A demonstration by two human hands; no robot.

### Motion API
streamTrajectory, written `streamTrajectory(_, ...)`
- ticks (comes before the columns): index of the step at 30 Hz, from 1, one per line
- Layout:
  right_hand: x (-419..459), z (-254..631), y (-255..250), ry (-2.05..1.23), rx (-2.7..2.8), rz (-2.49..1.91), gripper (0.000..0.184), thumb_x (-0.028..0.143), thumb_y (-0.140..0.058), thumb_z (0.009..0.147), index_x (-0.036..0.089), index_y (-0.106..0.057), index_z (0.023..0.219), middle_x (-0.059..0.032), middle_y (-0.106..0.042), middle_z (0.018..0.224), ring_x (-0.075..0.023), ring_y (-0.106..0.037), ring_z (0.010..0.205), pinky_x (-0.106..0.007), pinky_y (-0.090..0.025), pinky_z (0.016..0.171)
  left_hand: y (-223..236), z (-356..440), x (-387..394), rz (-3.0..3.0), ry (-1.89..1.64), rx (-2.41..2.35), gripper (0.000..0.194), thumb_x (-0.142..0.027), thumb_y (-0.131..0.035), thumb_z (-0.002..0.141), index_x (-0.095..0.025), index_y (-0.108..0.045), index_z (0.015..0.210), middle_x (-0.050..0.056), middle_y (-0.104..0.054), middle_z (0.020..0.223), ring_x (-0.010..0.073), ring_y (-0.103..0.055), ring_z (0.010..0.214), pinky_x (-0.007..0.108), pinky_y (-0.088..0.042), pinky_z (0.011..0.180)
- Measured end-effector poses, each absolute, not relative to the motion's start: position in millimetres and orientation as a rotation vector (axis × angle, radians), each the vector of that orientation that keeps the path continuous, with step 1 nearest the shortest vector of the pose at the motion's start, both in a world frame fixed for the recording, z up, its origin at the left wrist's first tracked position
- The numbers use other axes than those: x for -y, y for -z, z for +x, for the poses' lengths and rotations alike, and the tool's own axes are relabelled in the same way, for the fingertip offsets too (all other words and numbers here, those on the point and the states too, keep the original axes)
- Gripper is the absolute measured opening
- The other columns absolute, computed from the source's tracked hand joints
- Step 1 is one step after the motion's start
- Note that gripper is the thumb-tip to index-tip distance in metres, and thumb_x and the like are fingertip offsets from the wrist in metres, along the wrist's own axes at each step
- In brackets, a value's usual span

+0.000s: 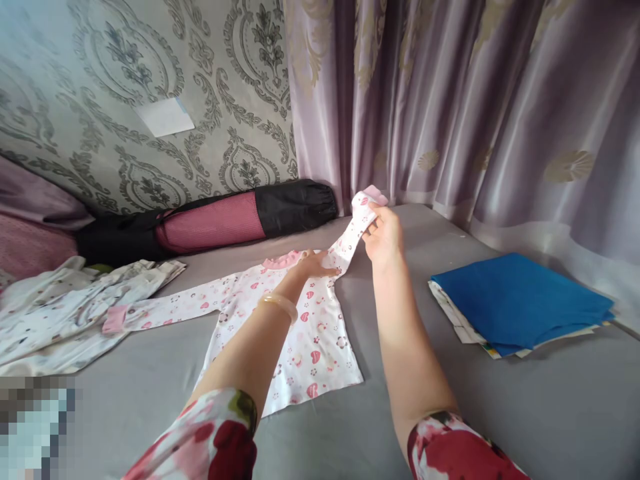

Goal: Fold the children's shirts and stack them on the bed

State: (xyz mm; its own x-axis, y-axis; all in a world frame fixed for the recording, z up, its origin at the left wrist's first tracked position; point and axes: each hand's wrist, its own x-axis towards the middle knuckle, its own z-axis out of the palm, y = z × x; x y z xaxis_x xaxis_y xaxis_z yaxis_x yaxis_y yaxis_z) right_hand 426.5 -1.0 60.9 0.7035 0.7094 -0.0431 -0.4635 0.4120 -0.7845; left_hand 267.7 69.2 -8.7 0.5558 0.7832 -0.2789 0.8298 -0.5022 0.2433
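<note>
A small white long-sleeved shirt (pixel 320 333) with pink hearts and flowers lies spread on the grey bed sheet. Its collar and cuffs are pink. My left hand (pixel 316 264) rests flat with fingers apart on the shirt's shoulder, where the right-side sleeve begins. That sleeve (pixel 354 225) rises off the sheet at a slant, and my right hand (pixel 384 233) pinches it near the cuff. The other sleeve (pixel 175 307) stretches out to the left, its cuff by a crumpled garment. My left forearm covers part of the shirt's body.
Rumpled white patterned clothes (pixel 55 320) lie at the left. A folded stack topped with blue cloth (pixel 520 300) sits at the right. Along the patterned wall lies a long black and pink bag (pixel 215 223). Purple curtains (pixel 450 100) hang behind the bed sheet (pixel 390 413).
</note>
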Motion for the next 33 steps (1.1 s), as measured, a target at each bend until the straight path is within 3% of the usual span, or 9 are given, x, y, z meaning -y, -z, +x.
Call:
streamTrajectory(6, 4, 394, -73, -0.974, 0.345, -0.85, 0.024, 0.024, -0.057, 0.076, 0.017, -0.062, 0.099, -0.0035, -0.069, 0.099, -0.019, -0.066, 0.097, -0.033, -0.057, 0.08, 3, 270, -74, 2.405, 0.2, -1.283, 0.107, -0.081, -0.061, 0.062, -0.029, -0.032, 0.15, 0.017, -0.03, 0.155, 0.0444, -0.024, 0.142, 0.051, -0.032, 0.107)
streamTrajectory(9, 5, 384, -76, -1.015, 0.266, -0.833, 0.02, 0.02, -0.061, 0.072, 0.018, -0.063, 0.092, -0.0018, -0.07, 0.094, -0.0167, -0.067, 0.092, -0.028, -0.057, 0.076, 3, 259, -70, 2.308, 0.002, -1.241, 0.105, -0.074, -0.067, 0.064, -0.024, -0.033, 0.15, 0.017, -0.042, 0.148, 0.0396, -0.037, 0.137, 0.043, -0.038, 0.104)
streamTrajectory(13, 1, 379, -72, -1.025, 0.185, -0.835, 0.017, 0.017, -0.062, 0.07, 0.018, -0.064, 0.086, -0.0006, -0.07, 0.089, -0.0151, -0.067, 0.089, -0.025, -0.056, 0.071, 4, 221, -56, 1.908, -0.438, -1.24, 0.077, -0.054, -0.067, 0.079, -0.018, -0.043, 0.143, 0.014, -0.063, 0.123, 0.0261, -0.062, 0.11, 0.031, -0.048, 0.087)
streamTrajectory(17, -13, 371, -55, -1.005, 0.298, -0.882, 0.019, 0.018, -0.061, 0.068, 0.019, -0.066, 0.087, 0.0003, -0.07, 0.089, -0.016, -0.067, 0.091, -0.027, -0.056, 0.076, 11, 167, -44, 1.347, -0.893, -1.254, 0.038, -0.034, -0.067, 0.084, -0.014, -0.06, 0.116, 0.012, -0.067, 0.106, 0.0185, -0.067, 0.088, 0.027, -0.052, 0.076)
streamTrajectory(21, -23, 345, -36, -0.862, 0.593, -1.074, 0.029, 0.024, -0.06, 0.069, 0.02, -0.068, 0.096, -0.0011, -0.071, 0.097, -0.019, -0.066, 0.097, -0.033, -0.053, 0.088, 25, 124, -36, 0.863, -1.153, -1.194, 0.019, -0.024, -0.068, 0.085, -0.013, -0.06, 0.097, 0.009, -0.067, 0.089, 0.0143, -0.068, 0.077, 0.029, -0.054, 0.079)
streamTrajectory(25, -13, 304, -26, -0.628, 1.052, -1.33, 0.044, 0.026, -0.056, 0.075, 0.018, -0.065, 0.117, -0.0083, -0.067, 0.118, -0.0251, -0.06, 0.113, -0.04, -0.046, 0.1, 35, 109, -32, 0.666, -1.237, -1.06, 0.018, -0.022, -0.069, 0.085, -0.012, -0.059, 0.096, 0.009, -0.068, 0.086, 0.0145, -0.069, 0.08, 0.03, -0.054, 0.085)
streamTrajectory(29, 6, 269, -13, -0.447, 1.604, -1.395, 0.052, 0.015, -0.051, 0.076, 0.014, -0.06, 0.128, -0.0134, -0.057, 0.135, -0.0239, -0.051, 0.127, -0.037, -0.037, 0.11, 34, 108, -34, 0.621, -1.195, -0.961, 0.03, -0.036, -0.057, 0.094, -0.01, -0.057, 0.109, 0.015, -0.069, 0.095, 0.019, -0.07, 0.089, 0.032, -0.054, 0.088)
streamTrajectory(33, 17, 256, 2, -0.623, 2.1, -1.453, 0.052, 0.008, -0.051, 0.073, 0.024, -0.068, 0.12, -0.0066, -0.049, 0.147, -0.0265, -0.043, 0.136, -0.046, -0.028, 0.116, 32, 105, -38, 0.56, -1.167, -0.911, 0.048, -0.052, -0.045, 0.096, -0.01, -0.054, 0.116, 0.015, -0.069, 0.091, 0.0227, -0.07, 0.086, 0.036, -0.057, 0.082)
